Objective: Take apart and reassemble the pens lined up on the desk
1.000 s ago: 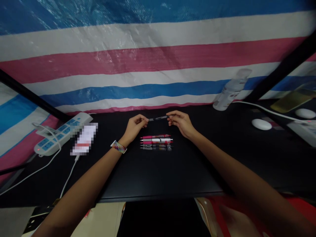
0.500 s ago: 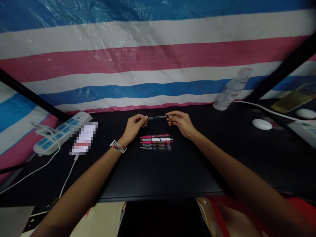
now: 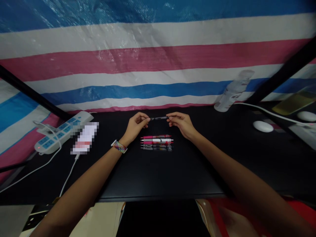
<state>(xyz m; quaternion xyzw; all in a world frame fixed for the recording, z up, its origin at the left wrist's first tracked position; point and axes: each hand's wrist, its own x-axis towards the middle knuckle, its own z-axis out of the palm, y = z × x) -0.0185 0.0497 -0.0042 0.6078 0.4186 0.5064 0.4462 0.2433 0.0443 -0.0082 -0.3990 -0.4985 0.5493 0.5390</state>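
Note:
A slim dark pen [image 3: 159,118] lies crosswise between my two hands near the back of the black desk [image 3: 163,177]. My left hand [image 3: 137,124] pinches its left end between thumb and fingers. At the other end, the fingertips of my right hand [image 3: 180,123] are closed on it. Just below, on the desktop, several pens lie side by side in a stack of parallel rows: a pink-red pen [image 3: 156,136] at the top, a white and red one [image 3: 158,140] under it, and a clear dark one [image 3: 156,148] at the bottom.
On the left are a white power strip [image 3: 59,133] and a blurred phone [image 3: 85,138] with a cable. A clear bottle [image 3: 233,92] stands at the back right. A white mouse [image 3: 263,126] rests on the right. Striped sheeting [image 3: 148,59] hangs behind the desk.
Both hands keep hold of the pen in nearly the same place. The whole view has shifted slightly; the row of pens stays put.

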